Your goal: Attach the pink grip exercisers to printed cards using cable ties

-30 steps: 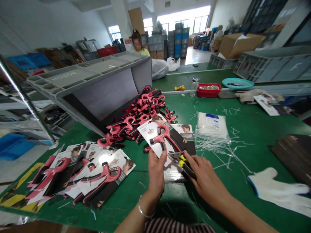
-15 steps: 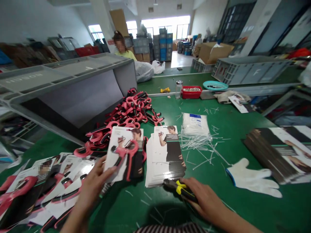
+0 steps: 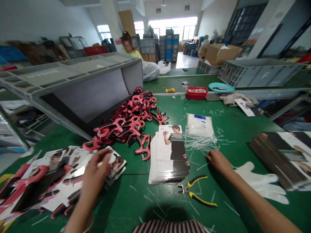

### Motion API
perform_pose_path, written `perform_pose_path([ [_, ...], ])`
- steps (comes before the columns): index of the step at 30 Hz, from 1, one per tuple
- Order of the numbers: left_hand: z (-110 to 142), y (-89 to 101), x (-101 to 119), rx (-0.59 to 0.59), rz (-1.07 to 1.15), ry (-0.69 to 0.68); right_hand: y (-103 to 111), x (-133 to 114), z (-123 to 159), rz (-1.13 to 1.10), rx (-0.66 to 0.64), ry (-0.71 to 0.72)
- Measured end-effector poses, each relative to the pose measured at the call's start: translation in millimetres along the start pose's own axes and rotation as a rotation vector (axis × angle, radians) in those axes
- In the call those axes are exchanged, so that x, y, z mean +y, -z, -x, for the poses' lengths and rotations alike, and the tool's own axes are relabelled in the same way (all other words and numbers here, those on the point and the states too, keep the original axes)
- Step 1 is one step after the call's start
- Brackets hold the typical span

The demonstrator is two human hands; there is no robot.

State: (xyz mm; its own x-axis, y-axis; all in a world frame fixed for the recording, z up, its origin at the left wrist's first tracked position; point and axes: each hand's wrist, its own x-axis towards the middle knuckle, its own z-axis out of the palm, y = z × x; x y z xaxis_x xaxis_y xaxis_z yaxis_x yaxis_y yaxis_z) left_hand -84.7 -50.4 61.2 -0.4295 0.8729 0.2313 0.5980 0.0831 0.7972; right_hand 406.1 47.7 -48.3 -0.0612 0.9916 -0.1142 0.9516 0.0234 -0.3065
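Observation:
My left hand (image 3: 97,170) is at the left, its slightly blurred fingers curled on a carded hand grip strengthener (image 3: 117,163) low over other carded ones (image 3: 41,174). The hand covers most of that card. My right hand (image 3: 216,158) has its fingertips pinched on the end of a white cable tie by the loose cable ties (image 3: 198,143). Diagonal cutters (image 3: 194,191) with yellow and black handles lie on the table with their handles apart. Between my hands is a stack of printed cards (image 3: 170,155). Loose pink and black hand grips (image 3: 136,113) are heaped behind it.
A tipped grey crate (image 3: 92,64) stands behind the heap. Right of the ties lie a white glove (image 3: 261,181) and another card stack (image 3: 279,161). At the back are a red tray (image 3: 196,94), a glass jar (image 3: 184,90) and a turquoise dish (image 3: 221,87). A person (image 3: 131,48) is beyond.
My left hand has lowered the carded grip to the left, toward the pile. My right hand has let go of the cutters and moved right and up to the cable ties.

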Motion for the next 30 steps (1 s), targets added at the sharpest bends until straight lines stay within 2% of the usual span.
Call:
perform_pose_path([
  [2,0.8,-69.5,6.1,-0.257,0.146,-0.03,5.5,-0.1,-9.1,-0.026,-0.103,0.004],
  [4,3.5,-128.2,14.9,-0.321,0.216,-0.075,13.2,-0.3,-8.5,-0.056,-0.14,-0.001],
  [5,4.4,-149.0,18.0,-0.295,0.199,-0.105,17.7,0.4,-5.4,-0.076,-0.157,-0.013],
  [7,2.8,-170.7,18.1,-0.262,0.182,-0.144,28.0,3.1,4.8,-0.121,-0.194,-0.047],
  [9,-2.9,-171.0,10.7,-0.301,0.229,-0.092,39.7,5.0,17.3,-0.219,-0.254,-0.077],
  [12,-9.9,-153.7,-1.5,-0.404,0.349,0.113,57.9,-0.5,32.1,-0.579,-0.385,-0.052],
  [14,-7.2,-141.4,-1.0,-0.366,0.402,0.194,68.7,-10.5,36.1,-0.828,-0.461,0.004],
  [16,2.0,-131.5,7.6,-0.308,0.496,0.232,76.9,-23.7,36.1,-0.957,-0.502,0.068],
  [19,20.9,-120.6,24.2,-0.326,0.638,0.334,82.5,-44.9,32.8,-1.068,-0.543,0.153],
  [22,36.1,-113.7,28.7,-0.348,0.646,0.399,80.0,-65.1,28.7,-1.175,-0.601,0.193],
  [25,44.3,-109.8,19.8,-0.341,0.657,0.413,72.7,-84.6,23.5,-1.253,-0.638,0.198],
  [28,48.5,-106.2,8.0,-0.286,0.715,0.426,66.1,-105.5,16.0,-1.247,-0.671,0.198],
  [30,50.8,-104.5,1.9,-0.239,0.741,0.431,63.8,-122.4,8.8,-1.227,-0.639,0.202],
])
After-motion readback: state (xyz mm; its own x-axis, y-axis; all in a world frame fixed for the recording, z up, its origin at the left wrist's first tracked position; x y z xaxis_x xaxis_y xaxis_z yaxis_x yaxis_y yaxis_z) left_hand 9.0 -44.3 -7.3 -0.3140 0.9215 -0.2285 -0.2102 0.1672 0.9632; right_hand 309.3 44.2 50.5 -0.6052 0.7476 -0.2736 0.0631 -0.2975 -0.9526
